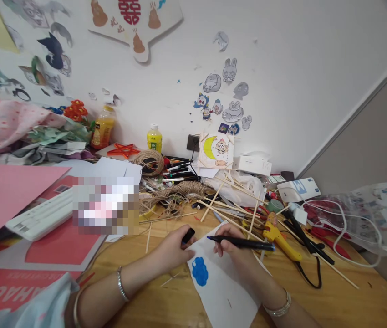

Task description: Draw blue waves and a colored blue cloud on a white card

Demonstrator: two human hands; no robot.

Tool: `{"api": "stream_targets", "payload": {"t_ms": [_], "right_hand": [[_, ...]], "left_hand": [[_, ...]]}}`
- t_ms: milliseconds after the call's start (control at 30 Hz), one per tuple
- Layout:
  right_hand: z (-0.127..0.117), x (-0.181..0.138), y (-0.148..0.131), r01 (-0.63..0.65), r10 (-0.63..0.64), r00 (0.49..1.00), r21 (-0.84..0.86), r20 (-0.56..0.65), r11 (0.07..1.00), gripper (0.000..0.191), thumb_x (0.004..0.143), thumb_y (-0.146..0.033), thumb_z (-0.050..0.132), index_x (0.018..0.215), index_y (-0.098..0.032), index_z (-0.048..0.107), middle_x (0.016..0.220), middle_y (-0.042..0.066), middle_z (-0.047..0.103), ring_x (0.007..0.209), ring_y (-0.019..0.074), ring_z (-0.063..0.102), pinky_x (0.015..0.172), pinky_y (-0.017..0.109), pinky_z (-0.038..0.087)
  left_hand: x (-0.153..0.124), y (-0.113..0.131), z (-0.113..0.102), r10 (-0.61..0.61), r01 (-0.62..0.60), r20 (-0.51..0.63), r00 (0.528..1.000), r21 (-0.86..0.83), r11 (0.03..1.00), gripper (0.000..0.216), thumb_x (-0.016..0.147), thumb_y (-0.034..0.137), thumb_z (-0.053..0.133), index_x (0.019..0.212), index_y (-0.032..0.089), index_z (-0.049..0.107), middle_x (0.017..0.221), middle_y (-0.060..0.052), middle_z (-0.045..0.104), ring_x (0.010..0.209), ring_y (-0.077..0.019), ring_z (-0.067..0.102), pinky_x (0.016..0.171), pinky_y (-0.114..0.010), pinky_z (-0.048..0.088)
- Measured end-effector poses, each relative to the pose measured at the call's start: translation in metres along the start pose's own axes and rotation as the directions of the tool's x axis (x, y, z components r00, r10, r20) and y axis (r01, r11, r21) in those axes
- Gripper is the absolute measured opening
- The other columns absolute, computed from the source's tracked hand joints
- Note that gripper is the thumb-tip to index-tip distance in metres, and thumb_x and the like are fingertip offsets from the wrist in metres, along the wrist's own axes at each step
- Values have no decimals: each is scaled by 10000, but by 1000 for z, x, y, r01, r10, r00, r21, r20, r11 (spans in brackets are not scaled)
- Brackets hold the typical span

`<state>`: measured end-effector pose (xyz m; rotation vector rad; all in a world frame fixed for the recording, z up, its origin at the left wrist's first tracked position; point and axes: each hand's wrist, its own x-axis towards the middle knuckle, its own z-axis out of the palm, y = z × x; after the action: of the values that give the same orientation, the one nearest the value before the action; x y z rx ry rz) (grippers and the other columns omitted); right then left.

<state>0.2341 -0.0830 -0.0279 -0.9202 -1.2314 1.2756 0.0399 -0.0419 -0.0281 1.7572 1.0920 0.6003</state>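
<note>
A sheet of white paper (227, 282) lies at a slant on the wooden table, with a solid blue cloud-like patch (200, 272) coloured on its left side. My right hand (232, 248) grips a black marker (248, 243) above the paper; its blue tip points left and its far end has a blue band. At the paper's left edge, my left hand (176, 246) is closed around a short black cap (188, 236), its fingers touching the sheet's edge. A small dark stroke shows low on the paper.
Thin wooden sticks (210, 207), twine (190, 189) and pens crowd the table behind the paper. A yellow glue gun (282, 239) with a black cord lies to the right. At left are a white keyboard (43, 214) and pink sheets (9, 191). Two bottles stand by the wall.
</note>
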Motion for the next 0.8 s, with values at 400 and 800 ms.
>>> {"api": "stream_targets", "payload": {"t_ms": [400,800], "right_hand": [[13,-8,3,111,-73,982,-214,177,970,295,822,-481,589,819,-198,673,616,-4,583,513,137,531,512,263,437],[13,-12,12,271,-184,961,-564,208,780,251,818,-267,496,611,-185,613,562,28,643,532,141,583,511,230,448]], "left_hand": [[0,-3,0,-30,50,101,994,-206,977,252,531,209,589,740,201,448,733,45,485,705,-154,467,637,-258,375],[-5,-5,9,-73,154,201,977,-427,891,300,503,158,494,798,195,455,775,34,430,732,-144,423,579,-224,344]]}}
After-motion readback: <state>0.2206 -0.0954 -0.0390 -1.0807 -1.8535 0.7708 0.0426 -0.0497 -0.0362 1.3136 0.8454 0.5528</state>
